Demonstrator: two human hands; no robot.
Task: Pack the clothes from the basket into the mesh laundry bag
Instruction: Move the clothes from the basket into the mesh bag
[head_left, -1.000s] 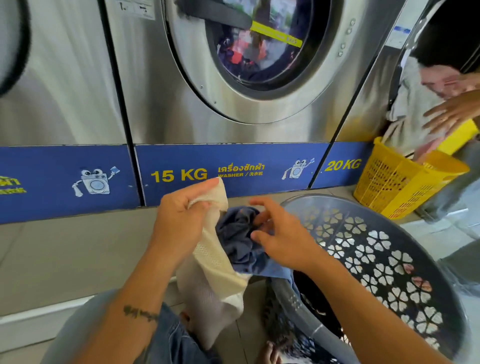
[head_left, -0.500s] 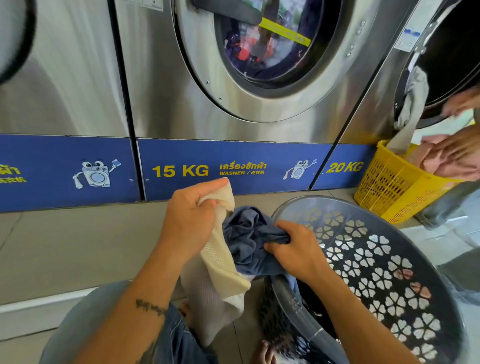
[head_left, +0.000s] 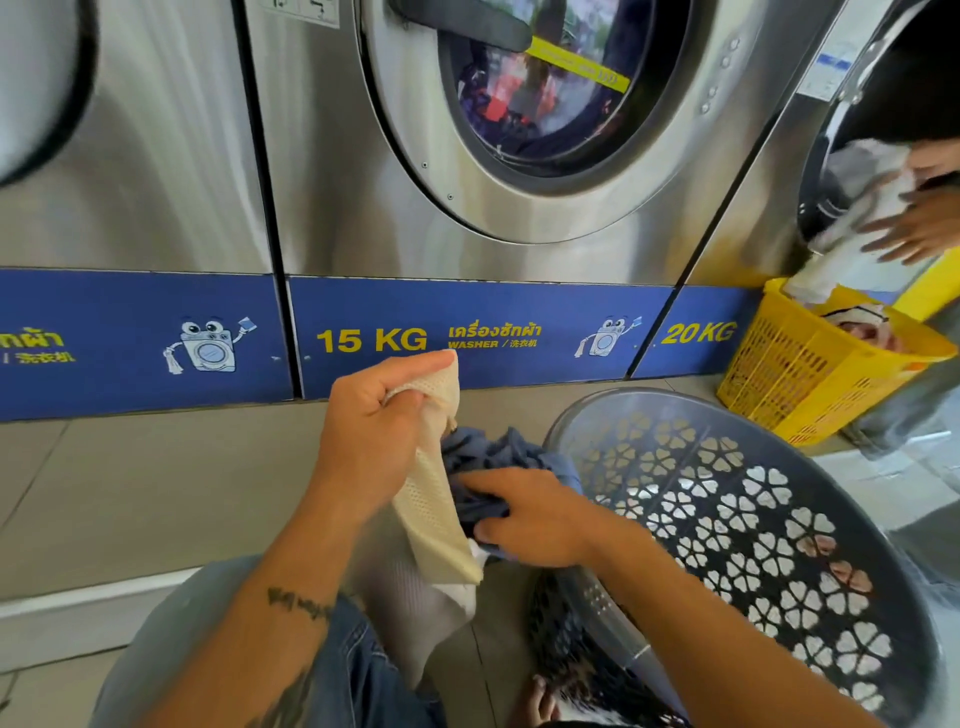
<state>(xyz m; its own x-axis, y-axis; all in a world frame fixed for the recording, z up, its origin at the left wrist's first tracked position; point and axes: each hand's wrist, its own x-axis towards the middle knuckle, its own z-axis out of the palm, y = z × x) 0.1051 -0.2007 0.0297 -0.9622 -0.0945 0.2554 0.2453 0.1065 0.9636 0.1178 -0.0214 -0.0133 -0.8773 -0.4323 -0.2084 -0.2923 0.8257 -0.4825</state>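
Note:
My left hand (head_left: 371, 441) grips the top edge of the cream mesh laundry bag (head_left: 434, 512) and holds it up; the bag hangs down between my knees. My right hand (head_left: 535, 517) is closed on a blue garment (head_left: 498, 454) and presses it into the bag's mouth. The grey basket (head_left: 737, 525) with flower-shaped holes lies tilted at my right, its rim touching the garment. Dark clothes show inside the basket near its lower rim (head_left: 582, 670).
Steel washing machines stand close in front; the 15 KG washer (head_left: 519, 135) has laundry behind its door. At the right, another person's hand (head_left: 914, 228) pulls white laundry from a 20 KG machine above a yellow basket (head_left: 810, 374). Tiled floor lies to my left.
My right hand has closed on the blue garment and pushed it lower into the bag. The other person's hands have moved from the yellow basket up to the machine's opening.

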